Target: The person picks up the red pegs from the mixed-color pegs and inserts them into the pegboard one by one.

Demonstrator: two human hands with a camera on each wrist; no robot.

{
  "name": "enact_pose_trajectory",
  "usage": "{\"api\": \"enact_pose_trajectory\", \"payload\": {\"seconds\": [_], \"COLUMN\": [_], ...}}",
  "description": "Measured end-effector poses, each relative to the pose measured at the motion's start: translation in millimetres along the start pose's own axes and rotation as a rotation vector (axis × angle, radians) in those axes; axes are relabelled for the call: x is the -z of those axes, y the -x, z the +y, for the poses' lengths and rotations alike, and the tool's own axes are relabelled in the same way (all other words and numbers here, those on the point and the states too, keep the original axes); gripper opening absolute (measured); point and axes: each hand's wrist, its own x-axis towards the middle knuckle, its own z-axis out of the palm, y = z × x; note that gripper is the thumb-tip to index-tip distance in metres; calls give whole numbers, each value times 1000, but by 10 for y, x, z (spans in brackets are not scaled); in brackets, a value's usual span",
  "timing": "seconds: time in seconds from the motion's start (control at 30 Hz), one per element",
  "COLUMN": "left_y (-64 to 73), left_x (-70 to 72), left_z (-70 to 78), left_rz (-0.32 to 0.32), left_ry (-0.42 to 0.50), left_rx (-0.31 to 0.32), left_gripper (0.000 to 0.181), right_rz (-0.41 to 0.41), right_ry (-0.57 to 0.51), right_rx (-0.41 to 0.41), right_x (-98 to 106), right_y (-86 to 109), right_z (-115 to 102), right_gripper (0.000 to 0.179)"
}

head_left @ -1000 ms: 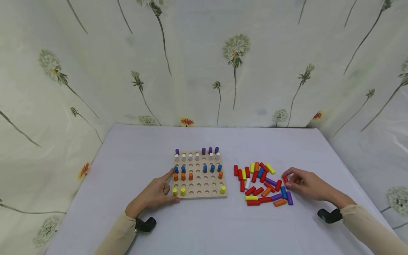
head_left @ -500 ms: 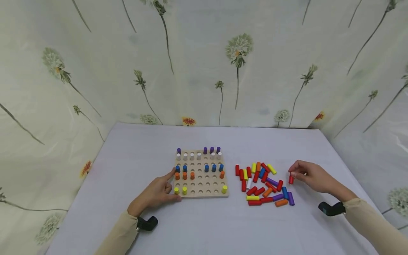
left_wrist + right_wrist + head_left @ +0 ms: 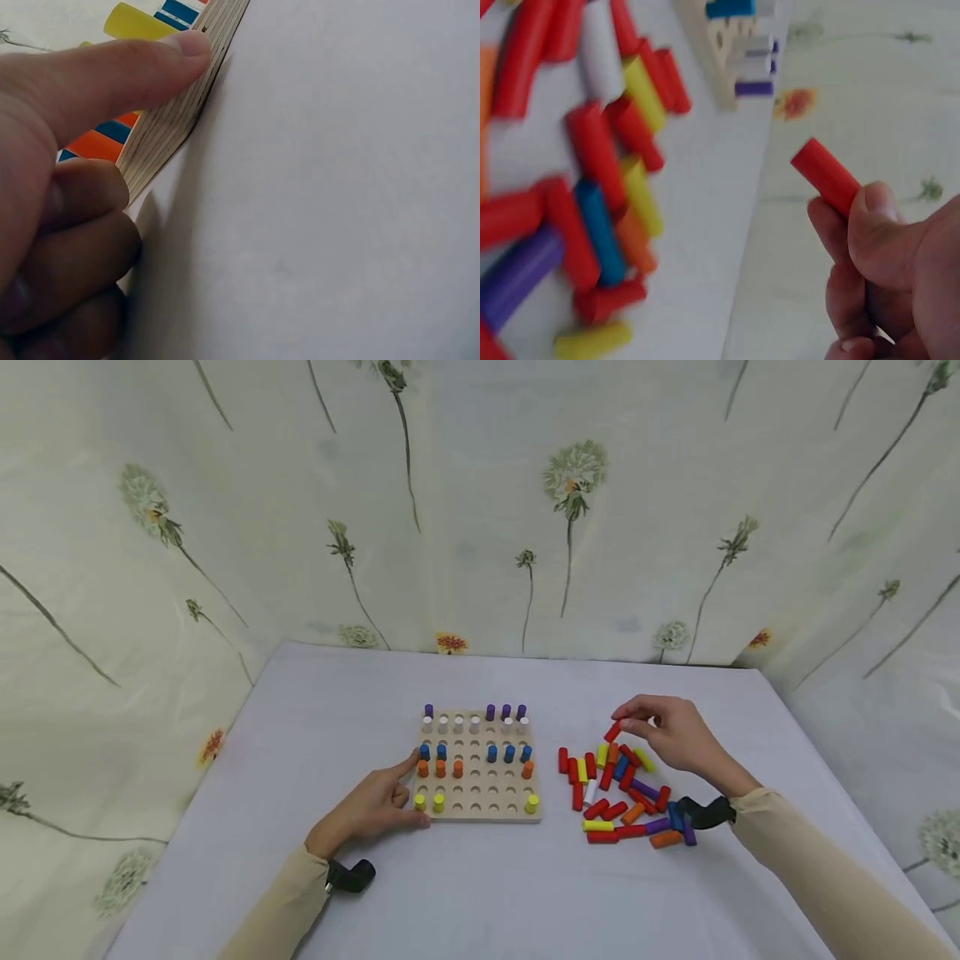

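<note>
A wooden pegboard (image 3: pixel 480 817) bears upright purple, white, blue, orange and yellow pegs in rows, with bare holes between them. My left hand (image 3: pixel 367 814) rests at its near left corner. The index fingertip touches the left side and the thumb lies along the edge; in the left wrist view the thumb is straight against the layered wood (image 3: pixel 169 124), the lower fingers folded. My right hand (image 3: pixel 671 735) pinches a red peg (image 3: pixel 829 176) between thumb and fingers, above the far side of the loose pegs. One end of that peg sticks out past the fingertips.
Loose pegs, many of them red (image 3: pixel 603 837), lie scattered right of the board, along with yellow, blue, purple, orange and one white (image 3: pixel 590 791). The white-covered table (image 3: pixel 480 893) ends at a flower-printed cloth (image 3: pixel 465 527) behind. My right wrist camera (image 3: pixel 708 812) overlaps the nearest right pegs.
My right hand has lifted the red peg from the right side of the pile and carried it left and farther back. The left hand stays at the board; the head view has shifted slightly.
</note>
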Motion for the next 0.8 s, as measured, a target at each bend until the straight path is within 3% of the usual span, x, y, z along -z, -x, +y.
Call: {"api": "enact_pose_trajectory", "payload": {"seconds": [0.2,0.4,0.6,0.8], "left_y": [-10,-20,-11,-5], "left_x": [8,-4,-6,7], "left_z": [-20,-41,-44,-42], "left_rz": [3,8,10,12], "left_ry": [28,20,29,38], "left_rx": [0,-8,1,8], "left_gripper": [110,109,109,109], "right_rz": [82,130,65,-15], "right_ry": [-51,-128,-178,-186], "right_rx": [28,162,271,326], "right_x": [-308,-645,-913,-1151], "right_y": [-224,-407,-535,-625], "right_z": [-418,-931,-1373,-1591], "right_gripper": [13,12,9,9]}}
